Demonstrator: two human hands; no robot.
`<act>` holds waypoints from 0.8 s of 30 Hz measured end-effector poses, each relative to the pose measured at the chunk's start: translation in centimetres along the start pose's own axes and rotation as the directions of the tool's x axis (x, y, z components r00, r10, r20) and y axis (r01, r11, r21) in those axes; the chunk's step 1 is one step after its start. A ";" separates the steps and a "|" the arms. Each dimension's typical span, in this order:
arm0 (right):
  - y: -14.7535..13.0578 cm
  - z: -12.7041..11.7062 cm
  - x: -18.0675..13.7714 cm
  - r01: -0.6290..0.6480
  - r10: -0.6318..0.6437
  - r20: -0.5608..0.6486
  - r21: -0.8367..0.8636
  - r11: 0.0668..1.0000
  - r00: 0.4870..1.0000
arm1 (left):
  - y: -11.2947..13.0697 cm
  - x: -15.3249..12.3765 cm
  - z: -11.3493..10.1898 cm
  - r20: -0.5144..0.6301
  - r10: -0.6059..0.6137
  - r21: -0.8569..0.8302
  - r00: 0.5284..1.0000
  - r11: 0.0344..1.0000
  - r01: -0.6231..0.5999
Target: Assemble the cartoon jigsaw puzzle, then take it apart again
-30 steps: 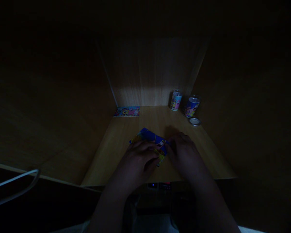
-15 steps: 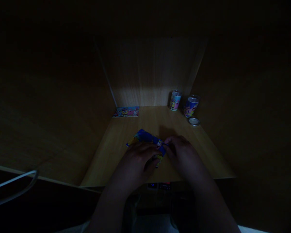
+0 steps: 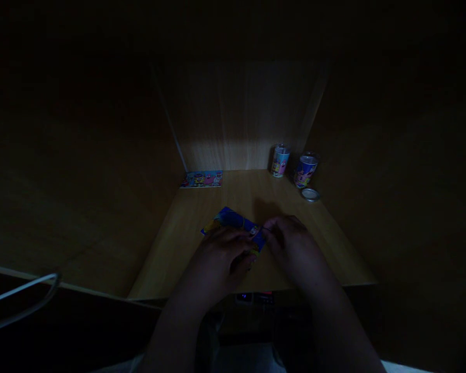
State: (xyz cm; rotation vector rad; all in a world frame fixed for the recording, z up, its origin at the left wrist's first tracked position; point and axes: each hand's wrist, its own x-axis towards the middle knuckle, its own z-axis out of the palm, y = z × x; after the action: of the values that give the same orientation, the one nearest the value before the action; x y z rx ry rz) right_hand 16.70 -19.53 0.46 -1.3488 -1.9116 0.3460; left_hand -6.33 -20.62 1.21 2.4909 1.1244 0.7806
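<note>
A blue cartoon-printed sheet point(image 3: 233, 217) with yellow patches lies at a slant over the wooden surface, partly covered by my hands. My left hand point(image 3: 225, 254) is curled over its lower side, thumb and fingers gripping it. At the sheet's right edge, the fingertips of my right hand point(image 3: 285, 235) are pinched together on a thin dark strip that seems to be part of the sheet; the dim light hides the detail. Part of the sheet shows below my left fingers.
At the back right stand a light blue cartoon-printed can point(image 3: 280, 161) and a darker blue one point(image 3: 305, 171), with a round silver lid point(image 3: 310, 195) in front. A flat cartoon-printed card point(image 3: 202, 179) lies back left. Wooden walls enclose the surface; a white cable point(image 3: 21, 290) hangs at lower left.
Both hands stay almost in place. The pinched strip at the sheet's right edge has shifted slightly, and the sheet's right part has tilted a little.
</note>
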 end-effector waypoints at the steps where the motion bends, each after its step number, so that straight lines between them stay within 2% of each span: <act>1: 0.0 0.0 0.0 -0.020 0.019 -0.021 -0.011 1.000 1.000 | 0.0 0.0 0.0 -0.004 -0.001 0.002 1.000 1.000 0.001; 4: 0.4 -0.1 -0.1 -0.118 0.109 -0.108 -0.080 0.990 0.988 | 0.1 0.1 -0.1 -0.024 -0.003 0.005 1.000 1.000 0.003; 6: 0.6 0.0 -0.2 -0.189 0.164 -0.145 -0.184 0.965 0.976 | 0.1 0.1 -0.1 -0.036 -0.010 0.004 0.999 1.000 0.010; 9: 0.9 0.2 -0.4 -0.220 0.171 -0.162 -0.363 0.906 0.972 | 0.2 0.2 -0.2 -0.032 -0.019 0.002 0.999 1.000 0.019; 13: 0.5 0.4 -0.4 -0.126 0.064 -0.173 -0.372 0.920 0.983 | 0.3 0.2 -0.3 -0.029 -0.012 0.017 1.000 1.000 0.012; 17: 0.0 0.6 -0.4 0.018 -0.035 -0.043 -0.336 0.942 0.998 | 0.4 0.2 -0.4 -0.028 0.002 0.014 1.000 1.000 -0.002; 20: 0.1 0.7 -0.4 0.056 -0.052 0.020 -0.306 0.950 0.998 | 0.4 0.1 -0.3 -0.004 0.020 0.009 1.000 1.000 -0.020; 24: 0.4 0.5 -0.2 0.069 -0.064 0.031 -0.229 0.971 0.997 | 0.4 0.1 -0.4 0.014 0.058 0.005 0.998 0.998 -0.058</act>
State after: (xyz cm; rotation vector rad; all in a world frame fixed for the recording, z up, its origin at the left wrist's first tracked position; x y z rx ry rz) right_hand 16.62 -19.44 -0.23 -1.4290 -2.0610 0.1100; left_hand -6.27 -20.83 1.72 2.5397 1.0558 0.7760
